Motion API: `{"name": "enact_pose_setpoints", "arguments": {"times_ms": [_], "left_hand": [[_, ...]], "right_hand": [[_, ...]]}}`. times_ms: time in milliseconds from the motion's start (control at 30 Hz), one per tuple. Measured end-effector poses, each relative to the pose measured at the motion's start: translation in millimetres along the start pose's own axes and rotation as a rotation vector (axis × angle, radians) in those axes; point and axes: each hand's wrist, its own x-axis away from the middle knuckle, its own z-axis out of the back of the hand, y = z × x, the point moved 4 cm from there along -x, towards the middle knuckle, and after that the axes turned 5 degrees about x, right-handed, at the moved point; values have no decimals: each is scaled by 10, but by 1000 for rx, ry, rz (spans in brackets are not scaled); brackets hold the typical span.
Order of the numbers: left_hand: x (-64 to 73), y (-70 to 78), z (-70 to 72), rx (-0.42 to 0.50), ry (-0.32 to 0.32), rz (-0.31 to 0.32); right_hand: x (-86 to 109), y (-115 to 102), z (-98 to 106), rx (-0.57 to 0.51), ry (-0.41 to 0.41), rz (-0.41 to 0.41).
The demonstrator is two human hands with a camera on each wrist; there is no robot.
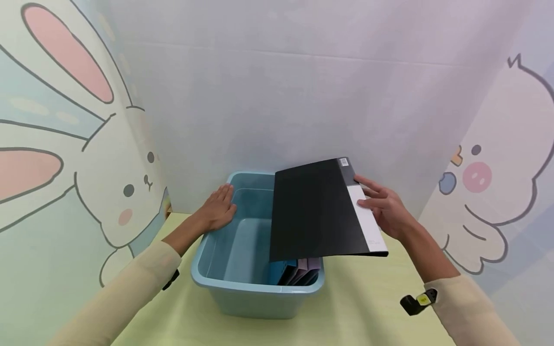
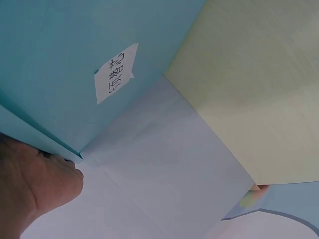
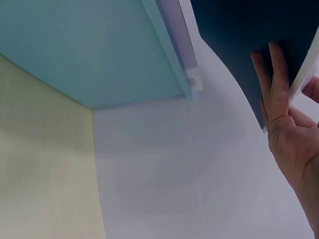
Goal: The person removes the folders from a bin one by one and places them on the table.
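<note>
My right hand [image 1: 387, 211] holds a black file folder [image 1: 313, 211] by its white-labelled spine, between thumb and fingers. In the right wrist view, fingers [image 3: 279, 74] of that hand lie along the folder's dark cover [image 3: 239, 45]. The folder is tilted over the right part of a blue plastic basin [image 1: 246, 287]. My left hand [image 1: 218, 206] rests on the basin's left rim with its fingers fairly straight. Below the folder, several blue, purple and black folders [image 1: 298, 271] stand in the basin's right end, partly hidden.
The basin stands on a pale yellow-green tabletop [image 1: 359, 307], close to a whitish back wall [image 1: 303, 105]. A handwritten white label [image 2: 116, 73] is stuck on the basin's outer side. Side panels carry a cartoon rabbit [image 1: 117, 192] and a cartoon bird [image 1: 502, 173].
</note>
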Motion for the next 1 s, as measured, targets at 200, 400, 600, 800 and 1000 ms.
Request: {"name": "enact_pose_setpoints", "arguments": {"times_ms": [200,400,600,800,1000], "left_hand": [[-15,11,-5,-13,1,0],[-33,14,-10,-20,12,-2],[-34,18,-15,-20,6,14],[-41,51,-8,-25,-1,16],[-40,60,1,-28,-2,15]], "right_hand": [[124,23,212,-59,-12,37],[214,58,410,-86,-19,45],[324,132,596,-109,-55,69],[447,208,814,-202,-83,91],[537,285,1028,-265,-87,89]]}}
